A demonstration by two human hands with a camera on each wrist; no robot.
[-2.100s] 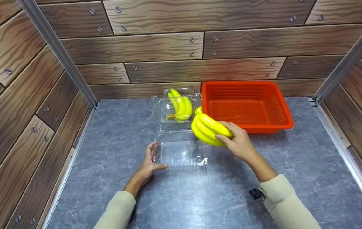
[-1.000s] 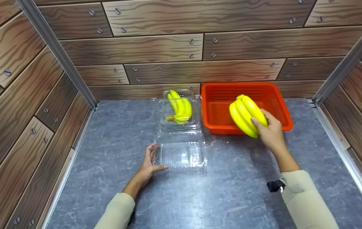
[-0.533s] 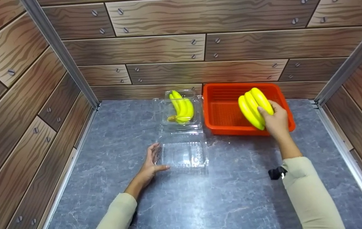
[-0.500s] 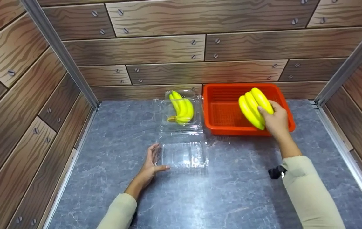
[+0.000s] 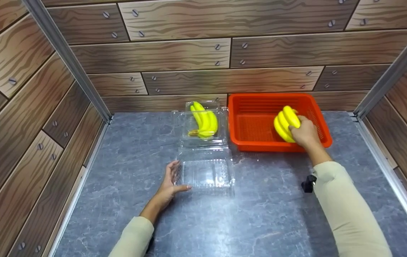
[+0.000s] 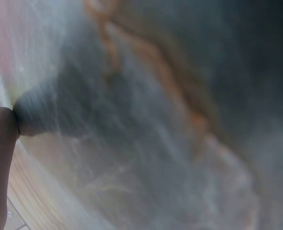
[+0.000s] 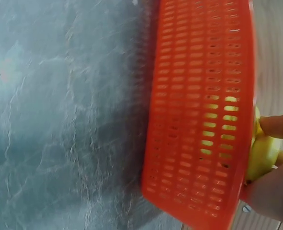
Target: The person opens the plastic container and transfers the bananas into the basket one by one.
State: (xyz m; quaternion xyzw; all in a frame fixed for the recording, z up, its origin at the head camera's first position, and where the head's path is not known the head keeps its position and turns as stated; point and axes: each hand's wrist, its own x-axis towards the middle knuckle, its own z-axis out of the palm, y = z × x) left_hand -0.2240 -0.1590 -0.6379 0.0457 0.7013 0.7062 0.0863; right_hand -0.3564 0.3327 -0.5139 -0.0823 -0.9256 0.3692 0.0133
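My right hand (image 5: 306, 132) grips a bunch of yellow bananas (image 5: 284, 125), held inside the right part of a red plastic basket (image 5: 260, 145). In the right wrist view the bananas (image 7: 263, 155) show above the basket's rim and, lower down, through its slots. My left hand (image 5: 169, 185) rests at the left front corner of a clear plastic container (image 5: 205, 173), thumb stretched along its front and fingers at its left side. Blurred clear plastic fills most of the left wrist view, with the thumb (image 6: 0, 153) at its left edge.
Behind the clear container, a second banana bunch (image 5: 205, 121) lies within clear plastic, close to the basket's left wall. Wood-patterned panels (image 5: 185, 55) enclose the grey marbled table (image 5: 135, 142) at the back and both sides.
My right hand has carried the bananas rightward from above the clear container to the basket, then lowered them into it. My left hand has stayed in place.
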